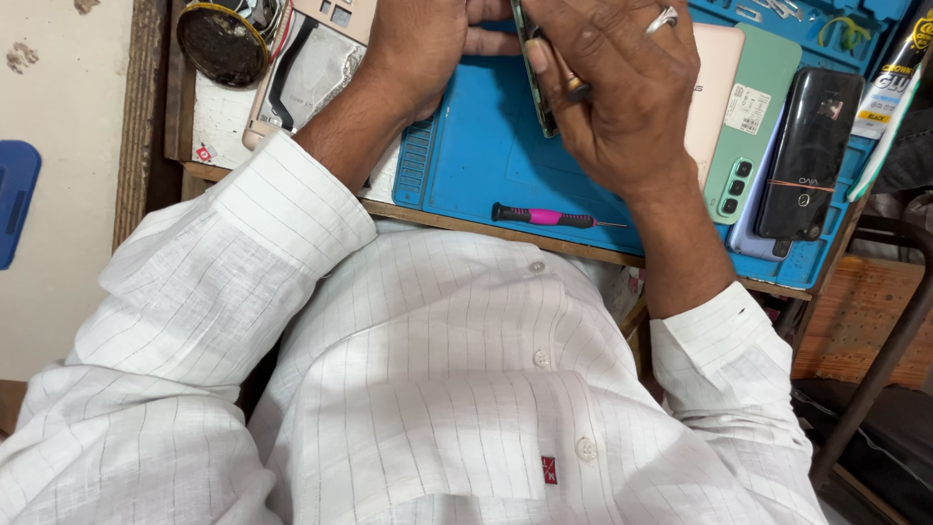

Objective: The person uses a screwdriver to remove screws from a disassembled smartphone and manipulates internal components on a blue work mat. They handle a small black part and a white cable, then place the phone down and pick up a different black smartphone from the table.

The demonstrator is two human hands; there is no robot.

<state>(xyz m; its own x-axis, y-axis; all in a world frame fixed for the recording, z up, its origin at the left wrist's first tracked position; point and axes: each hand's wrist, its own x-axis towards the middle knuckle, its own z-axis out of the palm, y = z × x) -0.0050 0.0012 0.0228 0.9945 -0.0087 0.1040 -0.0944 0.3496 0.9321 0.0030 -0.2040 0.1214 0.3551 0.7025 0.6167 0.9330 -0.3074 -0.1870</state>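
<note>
Both of my hands hold a thin smartphone (536, 73) edge-on above a blue work mat (476, 156). My left hand (420, 44) grips its far side at the top of the view. My right hand (612, 92), wearing a ring, wraps over the phone's near side, with a small dark tool tip pinched against the phone's edge. A pink and black screwdriver (544, 216) lies on the mat near the front edge, below my right hand.
Phone back covers lie at the right of the mat: a pink one (717, 87), a green one (746, 126) and a black one (807, 151). An opened phone frame (306, 68) and a round dark tin (224, 39) sit left. A glue tube (889, 97) stands far right.
</note>
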